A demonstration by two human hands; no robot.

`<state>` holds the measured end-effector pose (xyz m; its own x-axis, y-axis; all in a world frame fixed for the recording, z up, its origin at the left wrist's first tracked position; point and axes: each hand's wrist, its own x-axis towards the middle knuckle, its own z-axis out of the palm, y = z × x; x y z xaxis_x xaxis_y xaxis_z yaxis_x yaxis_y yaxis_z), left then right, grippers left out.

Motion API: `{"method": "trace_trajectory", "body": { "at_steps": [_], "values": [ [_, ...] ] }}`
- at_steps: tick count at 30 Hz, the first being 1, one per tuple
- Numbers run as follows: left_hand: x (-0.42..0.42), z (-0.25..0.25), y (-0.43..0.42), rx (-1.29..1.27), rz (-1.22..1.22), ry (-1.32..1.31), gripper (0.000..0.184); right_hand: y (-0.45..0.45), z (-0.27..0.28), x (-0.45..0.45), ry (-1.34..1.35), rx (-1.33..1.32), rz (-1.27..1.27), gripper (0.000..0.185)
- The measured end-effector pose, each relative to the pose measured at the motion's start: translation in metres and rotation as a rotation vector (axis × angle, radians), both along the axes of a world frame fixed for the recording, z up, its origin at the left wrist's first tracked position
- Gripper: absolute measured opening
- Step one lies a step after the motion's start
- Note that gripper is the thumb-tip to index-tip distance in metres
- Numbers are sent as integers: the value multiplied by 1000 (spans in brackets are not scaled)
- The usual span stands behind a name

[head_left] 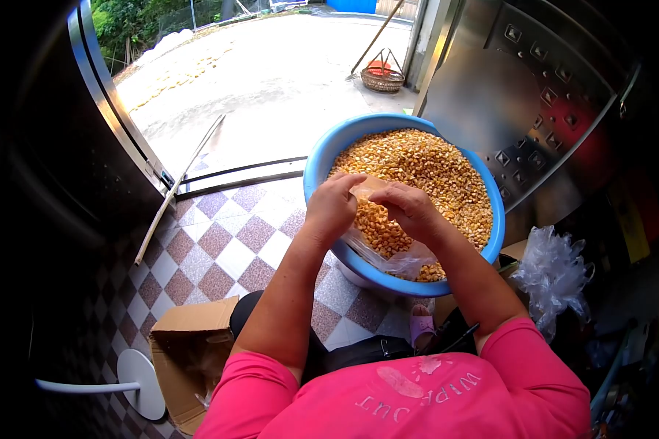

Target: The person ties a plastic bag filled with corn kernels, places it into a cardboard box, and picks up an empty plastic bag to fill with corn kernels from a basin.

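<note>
A large blue basin [495, 219] full of yellow corn kernels [447, 172] stands in front of me. Over its near side lies a clear plastic bag [403, 261] with corn kernels inside, its mouth toward the far side. My left hand [334, 207] pinches the bag's edge on the left, fingers closed. On the right, my right hand [410, 208] has its fingers closed on the other side of the bag's mouth. The two hands are a short way apart, with the thin film stretched between them.
An open cardboard box [190, 317] is at my lower left, beside a white round base [140, 384]. A bundle of clear plastic bags [553, 274] hangs at right. A stick [179, 186] leans across the doorway sill. Outside stands a wicker basket [382, 79]. A metal door [549, 80] borders the basin.
</note>
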<state>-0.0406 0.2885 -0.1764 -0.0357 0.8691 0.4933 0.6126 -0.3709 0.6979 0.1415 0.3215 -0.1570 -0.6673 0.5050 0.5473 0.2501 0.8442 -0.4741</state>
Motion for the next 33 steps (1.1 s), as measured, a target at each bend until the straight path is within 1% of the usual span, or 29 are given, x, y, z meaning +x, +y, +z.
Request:
{"method": "trace_trajectory", "body": {
  "at_steps": [1,3,4,6,7,9,10,12,13,15,16,18,19,20,21,22,23,24,26,27,28,30,33],
  "values": [
    [0,-1,0,2,1,-1,36,-1,1,1,0,0,0,22],
    [0,-1,1,5,0,-2,36,-1,2,3,-16,-106,16,26],
    [0,-1,1,5,2,0,37,-1,2,3,-16,-106,15,26],
    [-1,-1,1,5,3,1,37,0,1,4,1,-64,94,26],
    [-1,0,0,-42,-5,1,36,0,2,6,2,-64,94,26],
    [-2,1,0,-89,-12,0,34,-1,6,12,-43,-221,142,19],
    [-2,1,0,-89,-14,-3,34,-2,8,13,-43,-222,143,19],
    [-2,1,0,-88,-15,-6,35,-2,11,14,-60,-231,121,11],
    [-2,1,0,-93,-15,-9,35,-1,10,15,-59,-232,121,11],
    [-2,1,0,-98,-18,-10,34,2,5,17,45,-309,-50,6],
    [-2,2,0,-102,-17,-7,34,5,4,19,46,-308,-51,6],
    [-2,2,0,-105,-16,-4,34,15,3,25,122,-198,-320,6],
    [-2,1,0,-107,-18,-16,34,23,-1,32,112,-277,-401,11],
    [-2,0,1,-108,-21,-28,34,28,-4,38,112,-276,-401,11],
    [-1,0,1,-107,-22,-28,34,31,-4,43,-77,-305,-513,14],
    [-1,-1,1,-45,-17,-25,35,34,-6,49,-267,-332,-623,17],
    [-1,-2,1,17,-11,-22,37,40,-13,57,-387,-439,-568,21],
    [-1,-2,2,18,-11,-22,37,38,-12,55,-386,-438,-569,21],
    [-1,-3,2,8,-15,-32,36,34,-11,49,-575,-597,-425,20],
    [-1,-3,2,8,-15,-33,36,38,-16,49,-569,-581,-374,18],
    [0,-3,2,11,-14,-33,36,41,-22,50,-569,-581,-374,18],
    [0,-2,1,13,-13,-33,36,42,-28,50,-481,-646,-307,17],
    [0,-2,1,2,-14,-25,36,37,-18,49,-520,-582,-371,15]
  ]
}}
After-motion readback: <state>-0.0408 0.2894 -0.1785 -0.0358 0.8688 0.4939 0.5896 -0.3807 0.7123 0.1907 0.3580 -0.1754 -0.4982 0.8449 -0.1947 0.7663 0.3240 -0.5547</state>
